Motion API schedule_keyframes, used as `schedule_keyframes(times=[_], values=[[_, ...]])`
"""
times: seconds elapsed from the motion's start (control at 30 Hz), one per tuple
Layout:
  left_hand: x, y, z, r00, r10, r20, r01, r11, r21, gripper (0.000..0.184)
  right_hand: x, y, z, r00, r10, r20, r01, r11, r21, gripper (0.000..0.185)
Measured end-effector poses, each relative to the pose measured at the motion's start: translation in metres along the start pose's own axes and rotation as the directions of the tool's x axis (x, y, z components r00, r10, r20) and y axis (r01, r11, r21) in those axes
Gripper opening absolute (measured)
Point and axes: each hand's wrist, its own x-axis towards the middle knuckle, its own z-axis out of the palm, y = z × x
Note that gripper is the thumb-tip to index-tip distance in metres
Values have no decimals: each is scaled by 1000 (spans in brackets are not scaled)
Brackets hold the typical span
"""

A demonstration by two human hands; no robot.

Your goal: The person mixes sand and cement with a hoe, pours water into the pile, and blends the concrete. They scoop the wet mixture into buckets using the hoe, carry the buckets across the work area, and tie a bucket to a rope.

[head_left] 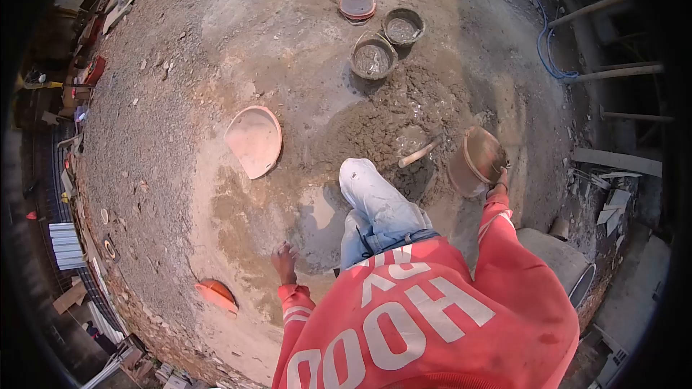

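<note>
Dusty outdoor ground (180, 137), wet mortar heap (418, 101) mid-scene | orange bucket (467, 167), tilted, was right of the heap, near a wooden handle (420, 153) | right hand (497, 186) gripped its edge, fingers closed there | left hand (285, 259) hung near left, finger spread unclear | upturned tub (357, 0) stood far beyond the heap

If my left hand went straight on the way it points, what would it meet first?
Probably the pinkish D-shaped pan on the ground; your left hand might pass above it, since height is unclear here.
</note>
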Motion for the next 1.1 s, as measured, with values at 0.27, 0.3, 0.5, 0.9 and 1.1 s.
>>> schedule_keyframes(times=[0.27, 0.3, 0.5, 0.9, 1.1], values=[[93, 63, 22, 984, -77, 161, 38, 973, 229, 28, -55, 18, 32, 996, 55, -69, -53, 998, 28, 46], [108, 70, 30, 981, -91, 173, 50, 972, 230, 28, -50, 19, 48, 989, 74, -128, -78, 996, -31, 52], [204, 161, 66, 989, -110, 103, 69, 939, 336, 23, 22, 30, 118, 928, -147, -343, -143, 710, -689, 95], [376, 507, 262, 971, -86, 223, -44, 852, 521, 24, 43, -31, 215, 640, -368, -674, -550, 393, -737, 101], [466, 597, 476, 830, -112, 547, -384, 598, 704, 21, 30, -20, 300, 742, -225, -632, -311, 719, -622, 83]])
